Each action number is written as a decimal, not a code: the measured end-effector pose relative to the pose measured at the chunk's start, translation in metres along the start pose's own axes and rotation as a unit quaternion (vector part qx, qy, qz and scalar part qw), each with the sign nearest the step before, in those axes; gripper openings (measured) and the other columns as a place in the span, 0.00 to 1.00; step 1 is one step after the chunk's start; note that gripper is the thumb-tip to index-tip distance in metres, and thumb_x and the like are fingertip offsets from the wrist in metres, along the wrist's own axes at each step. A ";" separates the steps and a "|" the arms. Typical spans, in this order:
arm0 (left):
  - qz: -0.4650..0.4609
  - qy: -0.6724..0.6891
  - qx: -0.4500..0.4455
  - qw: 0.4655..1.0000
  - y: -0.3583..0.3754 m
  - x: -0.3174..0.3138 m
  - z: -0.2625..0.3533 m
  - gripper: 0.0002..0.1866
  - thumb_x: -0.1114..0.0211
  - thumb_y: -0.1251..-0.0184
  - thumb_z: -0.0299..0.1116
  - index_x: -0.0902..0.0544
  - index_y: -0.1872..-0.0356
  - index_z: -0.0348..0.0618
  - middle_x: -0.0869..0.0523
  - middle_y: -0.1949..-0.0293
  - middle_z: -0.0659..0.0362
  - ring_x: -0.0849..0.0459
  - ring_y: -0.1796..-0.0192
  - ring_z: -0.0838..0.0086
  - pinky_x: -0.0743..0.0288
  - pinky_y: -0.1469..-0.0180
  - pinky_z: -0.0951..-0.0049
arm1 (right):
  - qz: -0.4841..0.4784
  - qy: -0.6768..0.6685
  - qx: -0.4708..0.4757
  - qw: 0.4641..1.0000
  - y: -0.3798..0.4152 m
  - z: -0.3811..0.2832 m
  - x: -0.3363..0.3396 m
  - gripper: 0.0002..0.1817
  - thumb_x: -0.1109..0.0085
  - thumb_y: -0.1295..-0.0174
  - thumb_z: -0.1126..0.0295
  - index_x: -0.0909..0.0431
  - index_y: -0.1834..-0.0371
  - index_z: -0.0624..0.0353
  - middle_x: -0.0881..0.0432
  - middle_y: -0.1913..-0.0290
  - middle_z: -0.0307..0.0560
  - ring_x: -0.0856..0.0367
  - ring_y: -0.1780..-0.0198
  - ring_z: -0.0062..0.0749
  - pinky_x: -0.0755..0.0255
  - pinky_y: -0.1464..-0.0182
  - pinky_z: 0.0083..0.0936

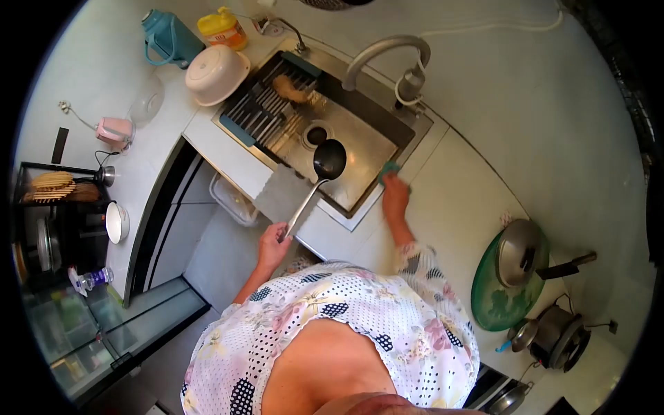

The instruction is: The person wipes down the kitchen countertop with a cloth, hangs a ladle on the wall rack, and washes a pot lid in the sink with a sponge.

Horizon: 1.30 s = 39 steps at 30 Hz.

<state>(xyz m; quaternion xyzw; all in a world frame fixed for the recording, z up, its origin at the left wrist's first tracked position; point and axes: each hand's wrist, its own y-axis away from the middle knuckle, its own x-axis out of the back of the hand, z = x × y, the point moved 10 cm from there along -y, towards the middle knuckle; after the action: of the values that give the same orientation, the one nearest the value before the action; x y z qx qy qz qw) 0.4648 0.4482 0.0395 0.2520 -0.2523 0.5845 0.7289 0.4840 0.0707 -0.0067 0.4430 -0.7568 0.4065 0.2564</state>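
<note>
My left hand (272,243) grips the handle of a long metal ladle (328,159); its dark bowl hangs over the steel sink (365,151), near the drain. My right hand (395,198) presses on a green cloth (391,168) at the sink's right rim, where it meets the white counter (456,200). A curved faucet (387,54) arches over the back of the sink. A slatted drain rack (266,111) lies across the sink's left part with a brownish thing on it.
A white basin (216,72), teal jug (166,38) and yellow bottle (223,28) stand left of the sink. On the right are a green board (492,301) with a metal lidded pan (520,252) and a pot (559,335). A dark shelf rack (55,207) is far left.
</note>
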 end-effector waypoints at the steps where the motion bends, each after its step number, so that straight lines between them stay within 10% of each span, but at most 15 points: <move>1: -0.020 0.068 0.041 0.997 -0.005 -0.005 -0.005 0.21 0.35 0.46 0.23 0.25 0.49 0.40 0.23 0.71 0.57 0.22 0.71 0.74 0.26 0.69 0.74 | -0.001 -0.014 0.008 1.000 0.014 -0.015 -0.005 0.15 0.50 0.48 0.82 0.20 0.58 0.60 0.19 0.56 0.51 0.23 0.56 0.48 0.30 0.54 0.37; 9: -0.205 0.348 0.132 0.905 -0.074 -0.024 0.061 0.17 0.46 0.36 0.22 0.27 0.46 0.39 0.22 0.70 0.59 0.24 0.77 0.80 0.29 0.79 0.79 | 0.114 -0.266 -0.254 0.923 0.056 0.010 0.000 0.14 0.45 0.47 0.84 0.19 0.58 0.60 0.18 0.52 0.51 0.21 0.49 0.42 0.30 0.45 0.30; 19: -0.379 0.483 -0.051 0.787 -0.181 0.066 0.204 0.19 0.57 0.30 0.37 0.27 0.47 0.36 0.20 0.67 0.55 0.18 0.67 0.72 0.23 0.68 0.74 | 0.216 0.088 -0.283 0.930 0.129 0.014 0.055 0.16 0.47 0.51 0.82 0.23 0.57 0.62 0.23 0.55 0.58 0.27 0.51 0.56 0.34 0.46 0.44; 24: -0.271 0.325 -0.140 0.895 -0.217 0.092 0.261 0.08 0.43 0.36 0.25 0.28 0.56 0.39 0.22 0.74 0.59 0.21 0.77 0.78 0.28 0.79 0.81 | 0.104 -0.105 -0.173 0.974 0.081 -0.048 -0.019 0.15 0.46 0.50 0.81 0.21 0.58 0.60 0.22 0.56 0.55 0.25 0.52 0.52 0.32 0.47 0.40; 29: -0.105 0.160 -0.217 0.957 -0.259 0.139 0.318 0.11 0.38 0.38 0.37 0.24 0.66 0.39 0.22 0.79 0.63 0.23 0.79 0.80 0.29 0.76 0.74 | 0.167 -0.153 -0.203 0.953 0.071 -0.030 0.010 0.14 0.43 0.49 0.81 0.20 0.57 0.59 0.21 0.58 0.54 0.23 0.52 0.48 0.30 0.47 0.35; 39: 0.238 -0.027 -0.431 0.870 -0.334 0.253 0.447 0.11 0.43 0.41 0.37 0.28 0.67 0.38 0.20 0.68 0.43 0.19 0.67 0.49 0.27 0.65 0.58 | 0.186 0.069 -0.217 0.956 0.126 -0.014 0.040 0.17 0.49 0.45 0.81 0.27 0.50 0.60 0.27 0.48 0.56 0.31 0.46 0.53 0.37 0.43 0.41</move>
<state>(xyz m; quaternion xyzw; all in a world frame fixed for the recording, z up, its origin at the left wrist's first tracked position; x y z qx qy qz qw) 0.8067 0.2722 0.5162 -0.1390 -0.5510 0.5662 0.5971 0.3546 0.0991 -0.0181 0.1989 -0.8765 0.3027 0.3173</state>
